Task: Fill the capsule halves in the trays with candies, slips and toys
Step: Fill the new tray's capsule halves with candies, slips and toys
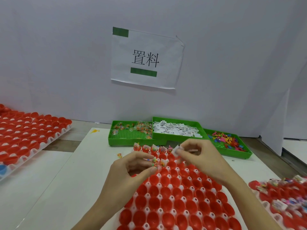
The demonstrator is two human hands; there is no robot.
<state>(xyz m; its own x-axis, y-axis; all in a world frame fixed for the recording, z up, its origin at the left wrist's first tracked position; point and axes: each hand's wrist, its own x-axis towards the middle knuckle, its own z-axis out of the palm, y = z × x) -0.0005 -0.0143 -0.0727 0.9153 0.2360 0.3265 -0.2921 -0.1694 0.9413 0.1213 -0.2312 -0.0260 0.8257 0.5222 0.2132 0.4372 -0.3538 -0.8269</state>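
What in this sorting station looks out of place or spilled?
A yellow toy piece lies loose on the white board, left of the green candy tray, and a candy packet lies stray beside the capsule tray.

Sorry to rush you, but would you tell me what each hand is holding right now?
Left hand: pinches a small clear candy packet.
Right hand: pinches a small white paper slip.

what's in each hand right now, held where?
Left hand: candy packet, pinched at its edge between thumb and fingertips. Right hand: white paper slip, pinched at one end by the fingertips.
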